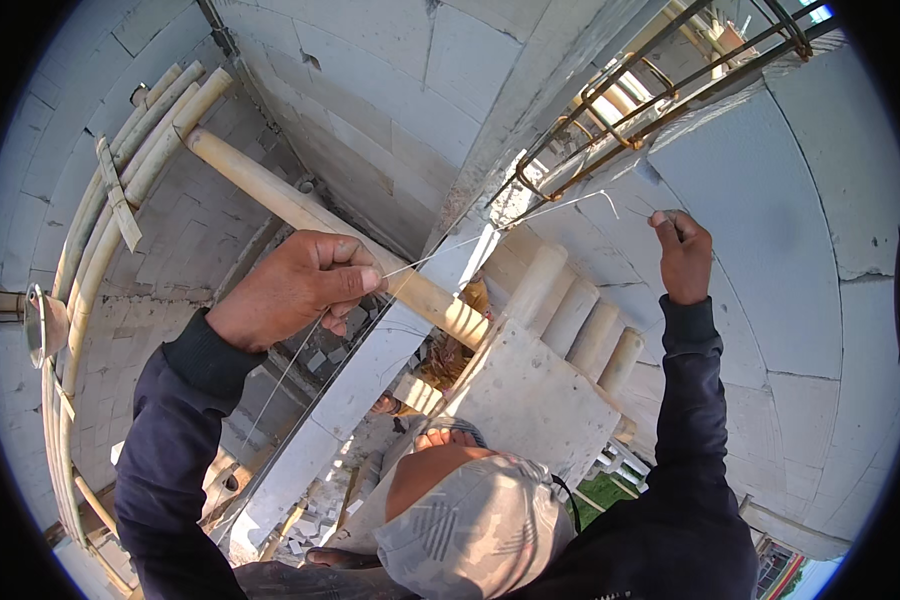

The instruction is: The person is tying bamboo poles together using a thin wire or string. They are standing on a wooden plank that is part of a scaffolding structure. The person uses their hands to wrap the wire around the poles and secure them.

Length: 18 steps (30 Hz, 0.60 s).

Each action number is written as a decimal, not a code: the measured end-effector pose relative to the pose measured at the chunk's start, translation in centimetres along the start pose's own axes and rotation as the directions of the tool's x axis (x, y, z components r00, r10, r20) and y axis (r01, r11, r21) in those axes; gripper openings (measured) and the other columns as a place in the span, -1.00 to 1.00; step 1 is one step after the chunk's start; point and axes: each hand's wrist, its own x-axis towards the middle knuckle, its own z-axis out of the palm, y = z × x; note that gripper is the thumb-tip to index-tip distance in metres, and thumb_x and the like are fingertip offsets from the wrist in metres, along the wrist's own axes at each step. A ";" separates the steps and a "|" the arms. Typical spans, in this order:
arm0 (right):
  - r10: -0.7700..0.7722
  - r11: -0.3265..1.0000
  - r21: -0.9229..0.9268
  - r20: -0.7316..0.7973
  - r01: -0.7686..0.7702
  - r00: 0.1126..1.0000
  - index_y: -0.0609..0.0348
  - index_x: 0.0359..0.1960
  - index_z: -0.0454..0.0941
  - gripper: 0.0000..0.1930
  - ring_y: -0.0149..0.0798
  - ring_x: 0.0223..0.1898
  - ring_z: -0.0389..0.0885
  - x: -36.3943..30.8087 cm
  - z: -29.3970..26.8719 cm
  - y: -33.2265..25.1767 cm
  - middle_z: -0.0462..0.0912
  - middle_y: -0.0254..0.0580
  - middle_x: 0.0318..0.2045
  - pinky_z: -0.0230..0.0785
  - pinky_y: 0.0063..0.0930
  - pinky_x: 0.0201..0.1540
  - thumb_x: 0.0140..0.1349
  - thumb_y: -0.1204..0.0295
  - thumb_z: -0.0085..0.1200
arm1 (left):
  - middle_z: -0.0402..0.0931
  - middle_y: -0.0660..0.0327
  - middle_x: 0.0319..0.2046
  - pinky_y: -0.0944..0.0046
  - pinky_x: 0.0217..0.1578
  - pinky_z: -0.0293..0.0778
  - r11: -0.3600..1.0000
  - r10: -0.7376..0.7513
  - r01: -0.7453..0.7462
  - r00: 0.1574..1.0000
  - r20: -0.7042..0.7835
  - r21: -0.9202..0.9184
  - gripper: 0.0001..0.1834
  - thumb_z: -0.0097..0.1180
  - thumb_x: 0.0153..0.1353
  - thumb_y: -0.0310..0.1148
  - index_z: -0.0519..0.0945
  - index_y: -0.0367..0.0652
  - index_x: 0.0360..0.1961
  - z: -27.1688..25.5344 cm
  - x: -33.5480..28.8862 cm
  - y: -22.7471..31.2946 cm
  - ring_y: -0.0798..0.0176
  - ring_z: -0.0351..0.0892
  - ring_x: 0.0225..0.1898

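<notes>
My left hand [305, 285] is closed in a pinch on a thin white string [440, 252]. From its fingers the string runs up to the right past the corner of the block wall, where its loose end curls. Another length [282, 378] hangs from the same hand down to the lower left. My right hand [684, 255] is raised in front of the right block wall [770, 250], thumb and fingertips pressed together. A faint thin strand shows at its fingertips, too fine to name. Between the hands, a rusty rebar cage [625, 110] lies along the wall gap.
A bamboo pole [300, 205] crosses below my left hand. Several bamboo poles [570, 310] support a board [540, 400] under my sandalled foot [448, 437]. Bundled bamboo [95, 260] stands at left with a metal bowl-like thing [45, 325]. Rubble lies far below.
</notes>
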 end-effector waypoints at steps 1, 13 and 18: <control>-0.126 0.989 -0.085 -0.045 0.122 0.991 0.29 -0.46 0.60 -0.75 -0.32 -0.61 0.40 0.2 0.7 0.2 0.52 -0.22 -0.65 0.29 -0.38 -0.50 0.25 0.32 0.14 | 0.31 0.41 -0.64 0.42 -0.52 0.42 1.000 -0.005 0.005 1.000 0.017 -0.006 -0.75 0.11 0.35 -0.27 0.58 -0.28 -0.31 0.9 1.5 0.5 0.51 0.31 -0.61; -0.106 0.990 0.082 -0.138 0.118 0.985 0.30 -0.39 0.59 -0.81 -0.13 -0.62 0.44 1.9 5.2 -2.3 0.50 0.00 -0.64 0.29 -0.31 -0.49 0.26 0.39 0.13 | 0.36 0.37 -0.65 0.39 -0.51 0.38 0.936 0.286 -0.251 0.951 -0.120 0.246 -0.71 0.07 0.31 -0.32 0.62 -0.39 -0.20 10.7 14.6 6.1 0.50 0.30 -0.62; -0.101 0.990 0.062 -0.300 0.125 0.949 0.29 -0.42 0.53 -0.84 -0.06 -0.65 0.48 1.7 10.6 -2.5 0.49 -0.02 -0.65 0.32 -0.28 -0.54 0.25 0.44 0.12 | 0.52 0.16 -0.64 0.22 -0.45 0.43 0.781 0.243 -0.154 0.968 -0.066 0.605 -0.72 0.09 0.24 -0.31 0.62 -0.40 -0.35 6.7 11.1 4.9 0.29 0.55 -0.54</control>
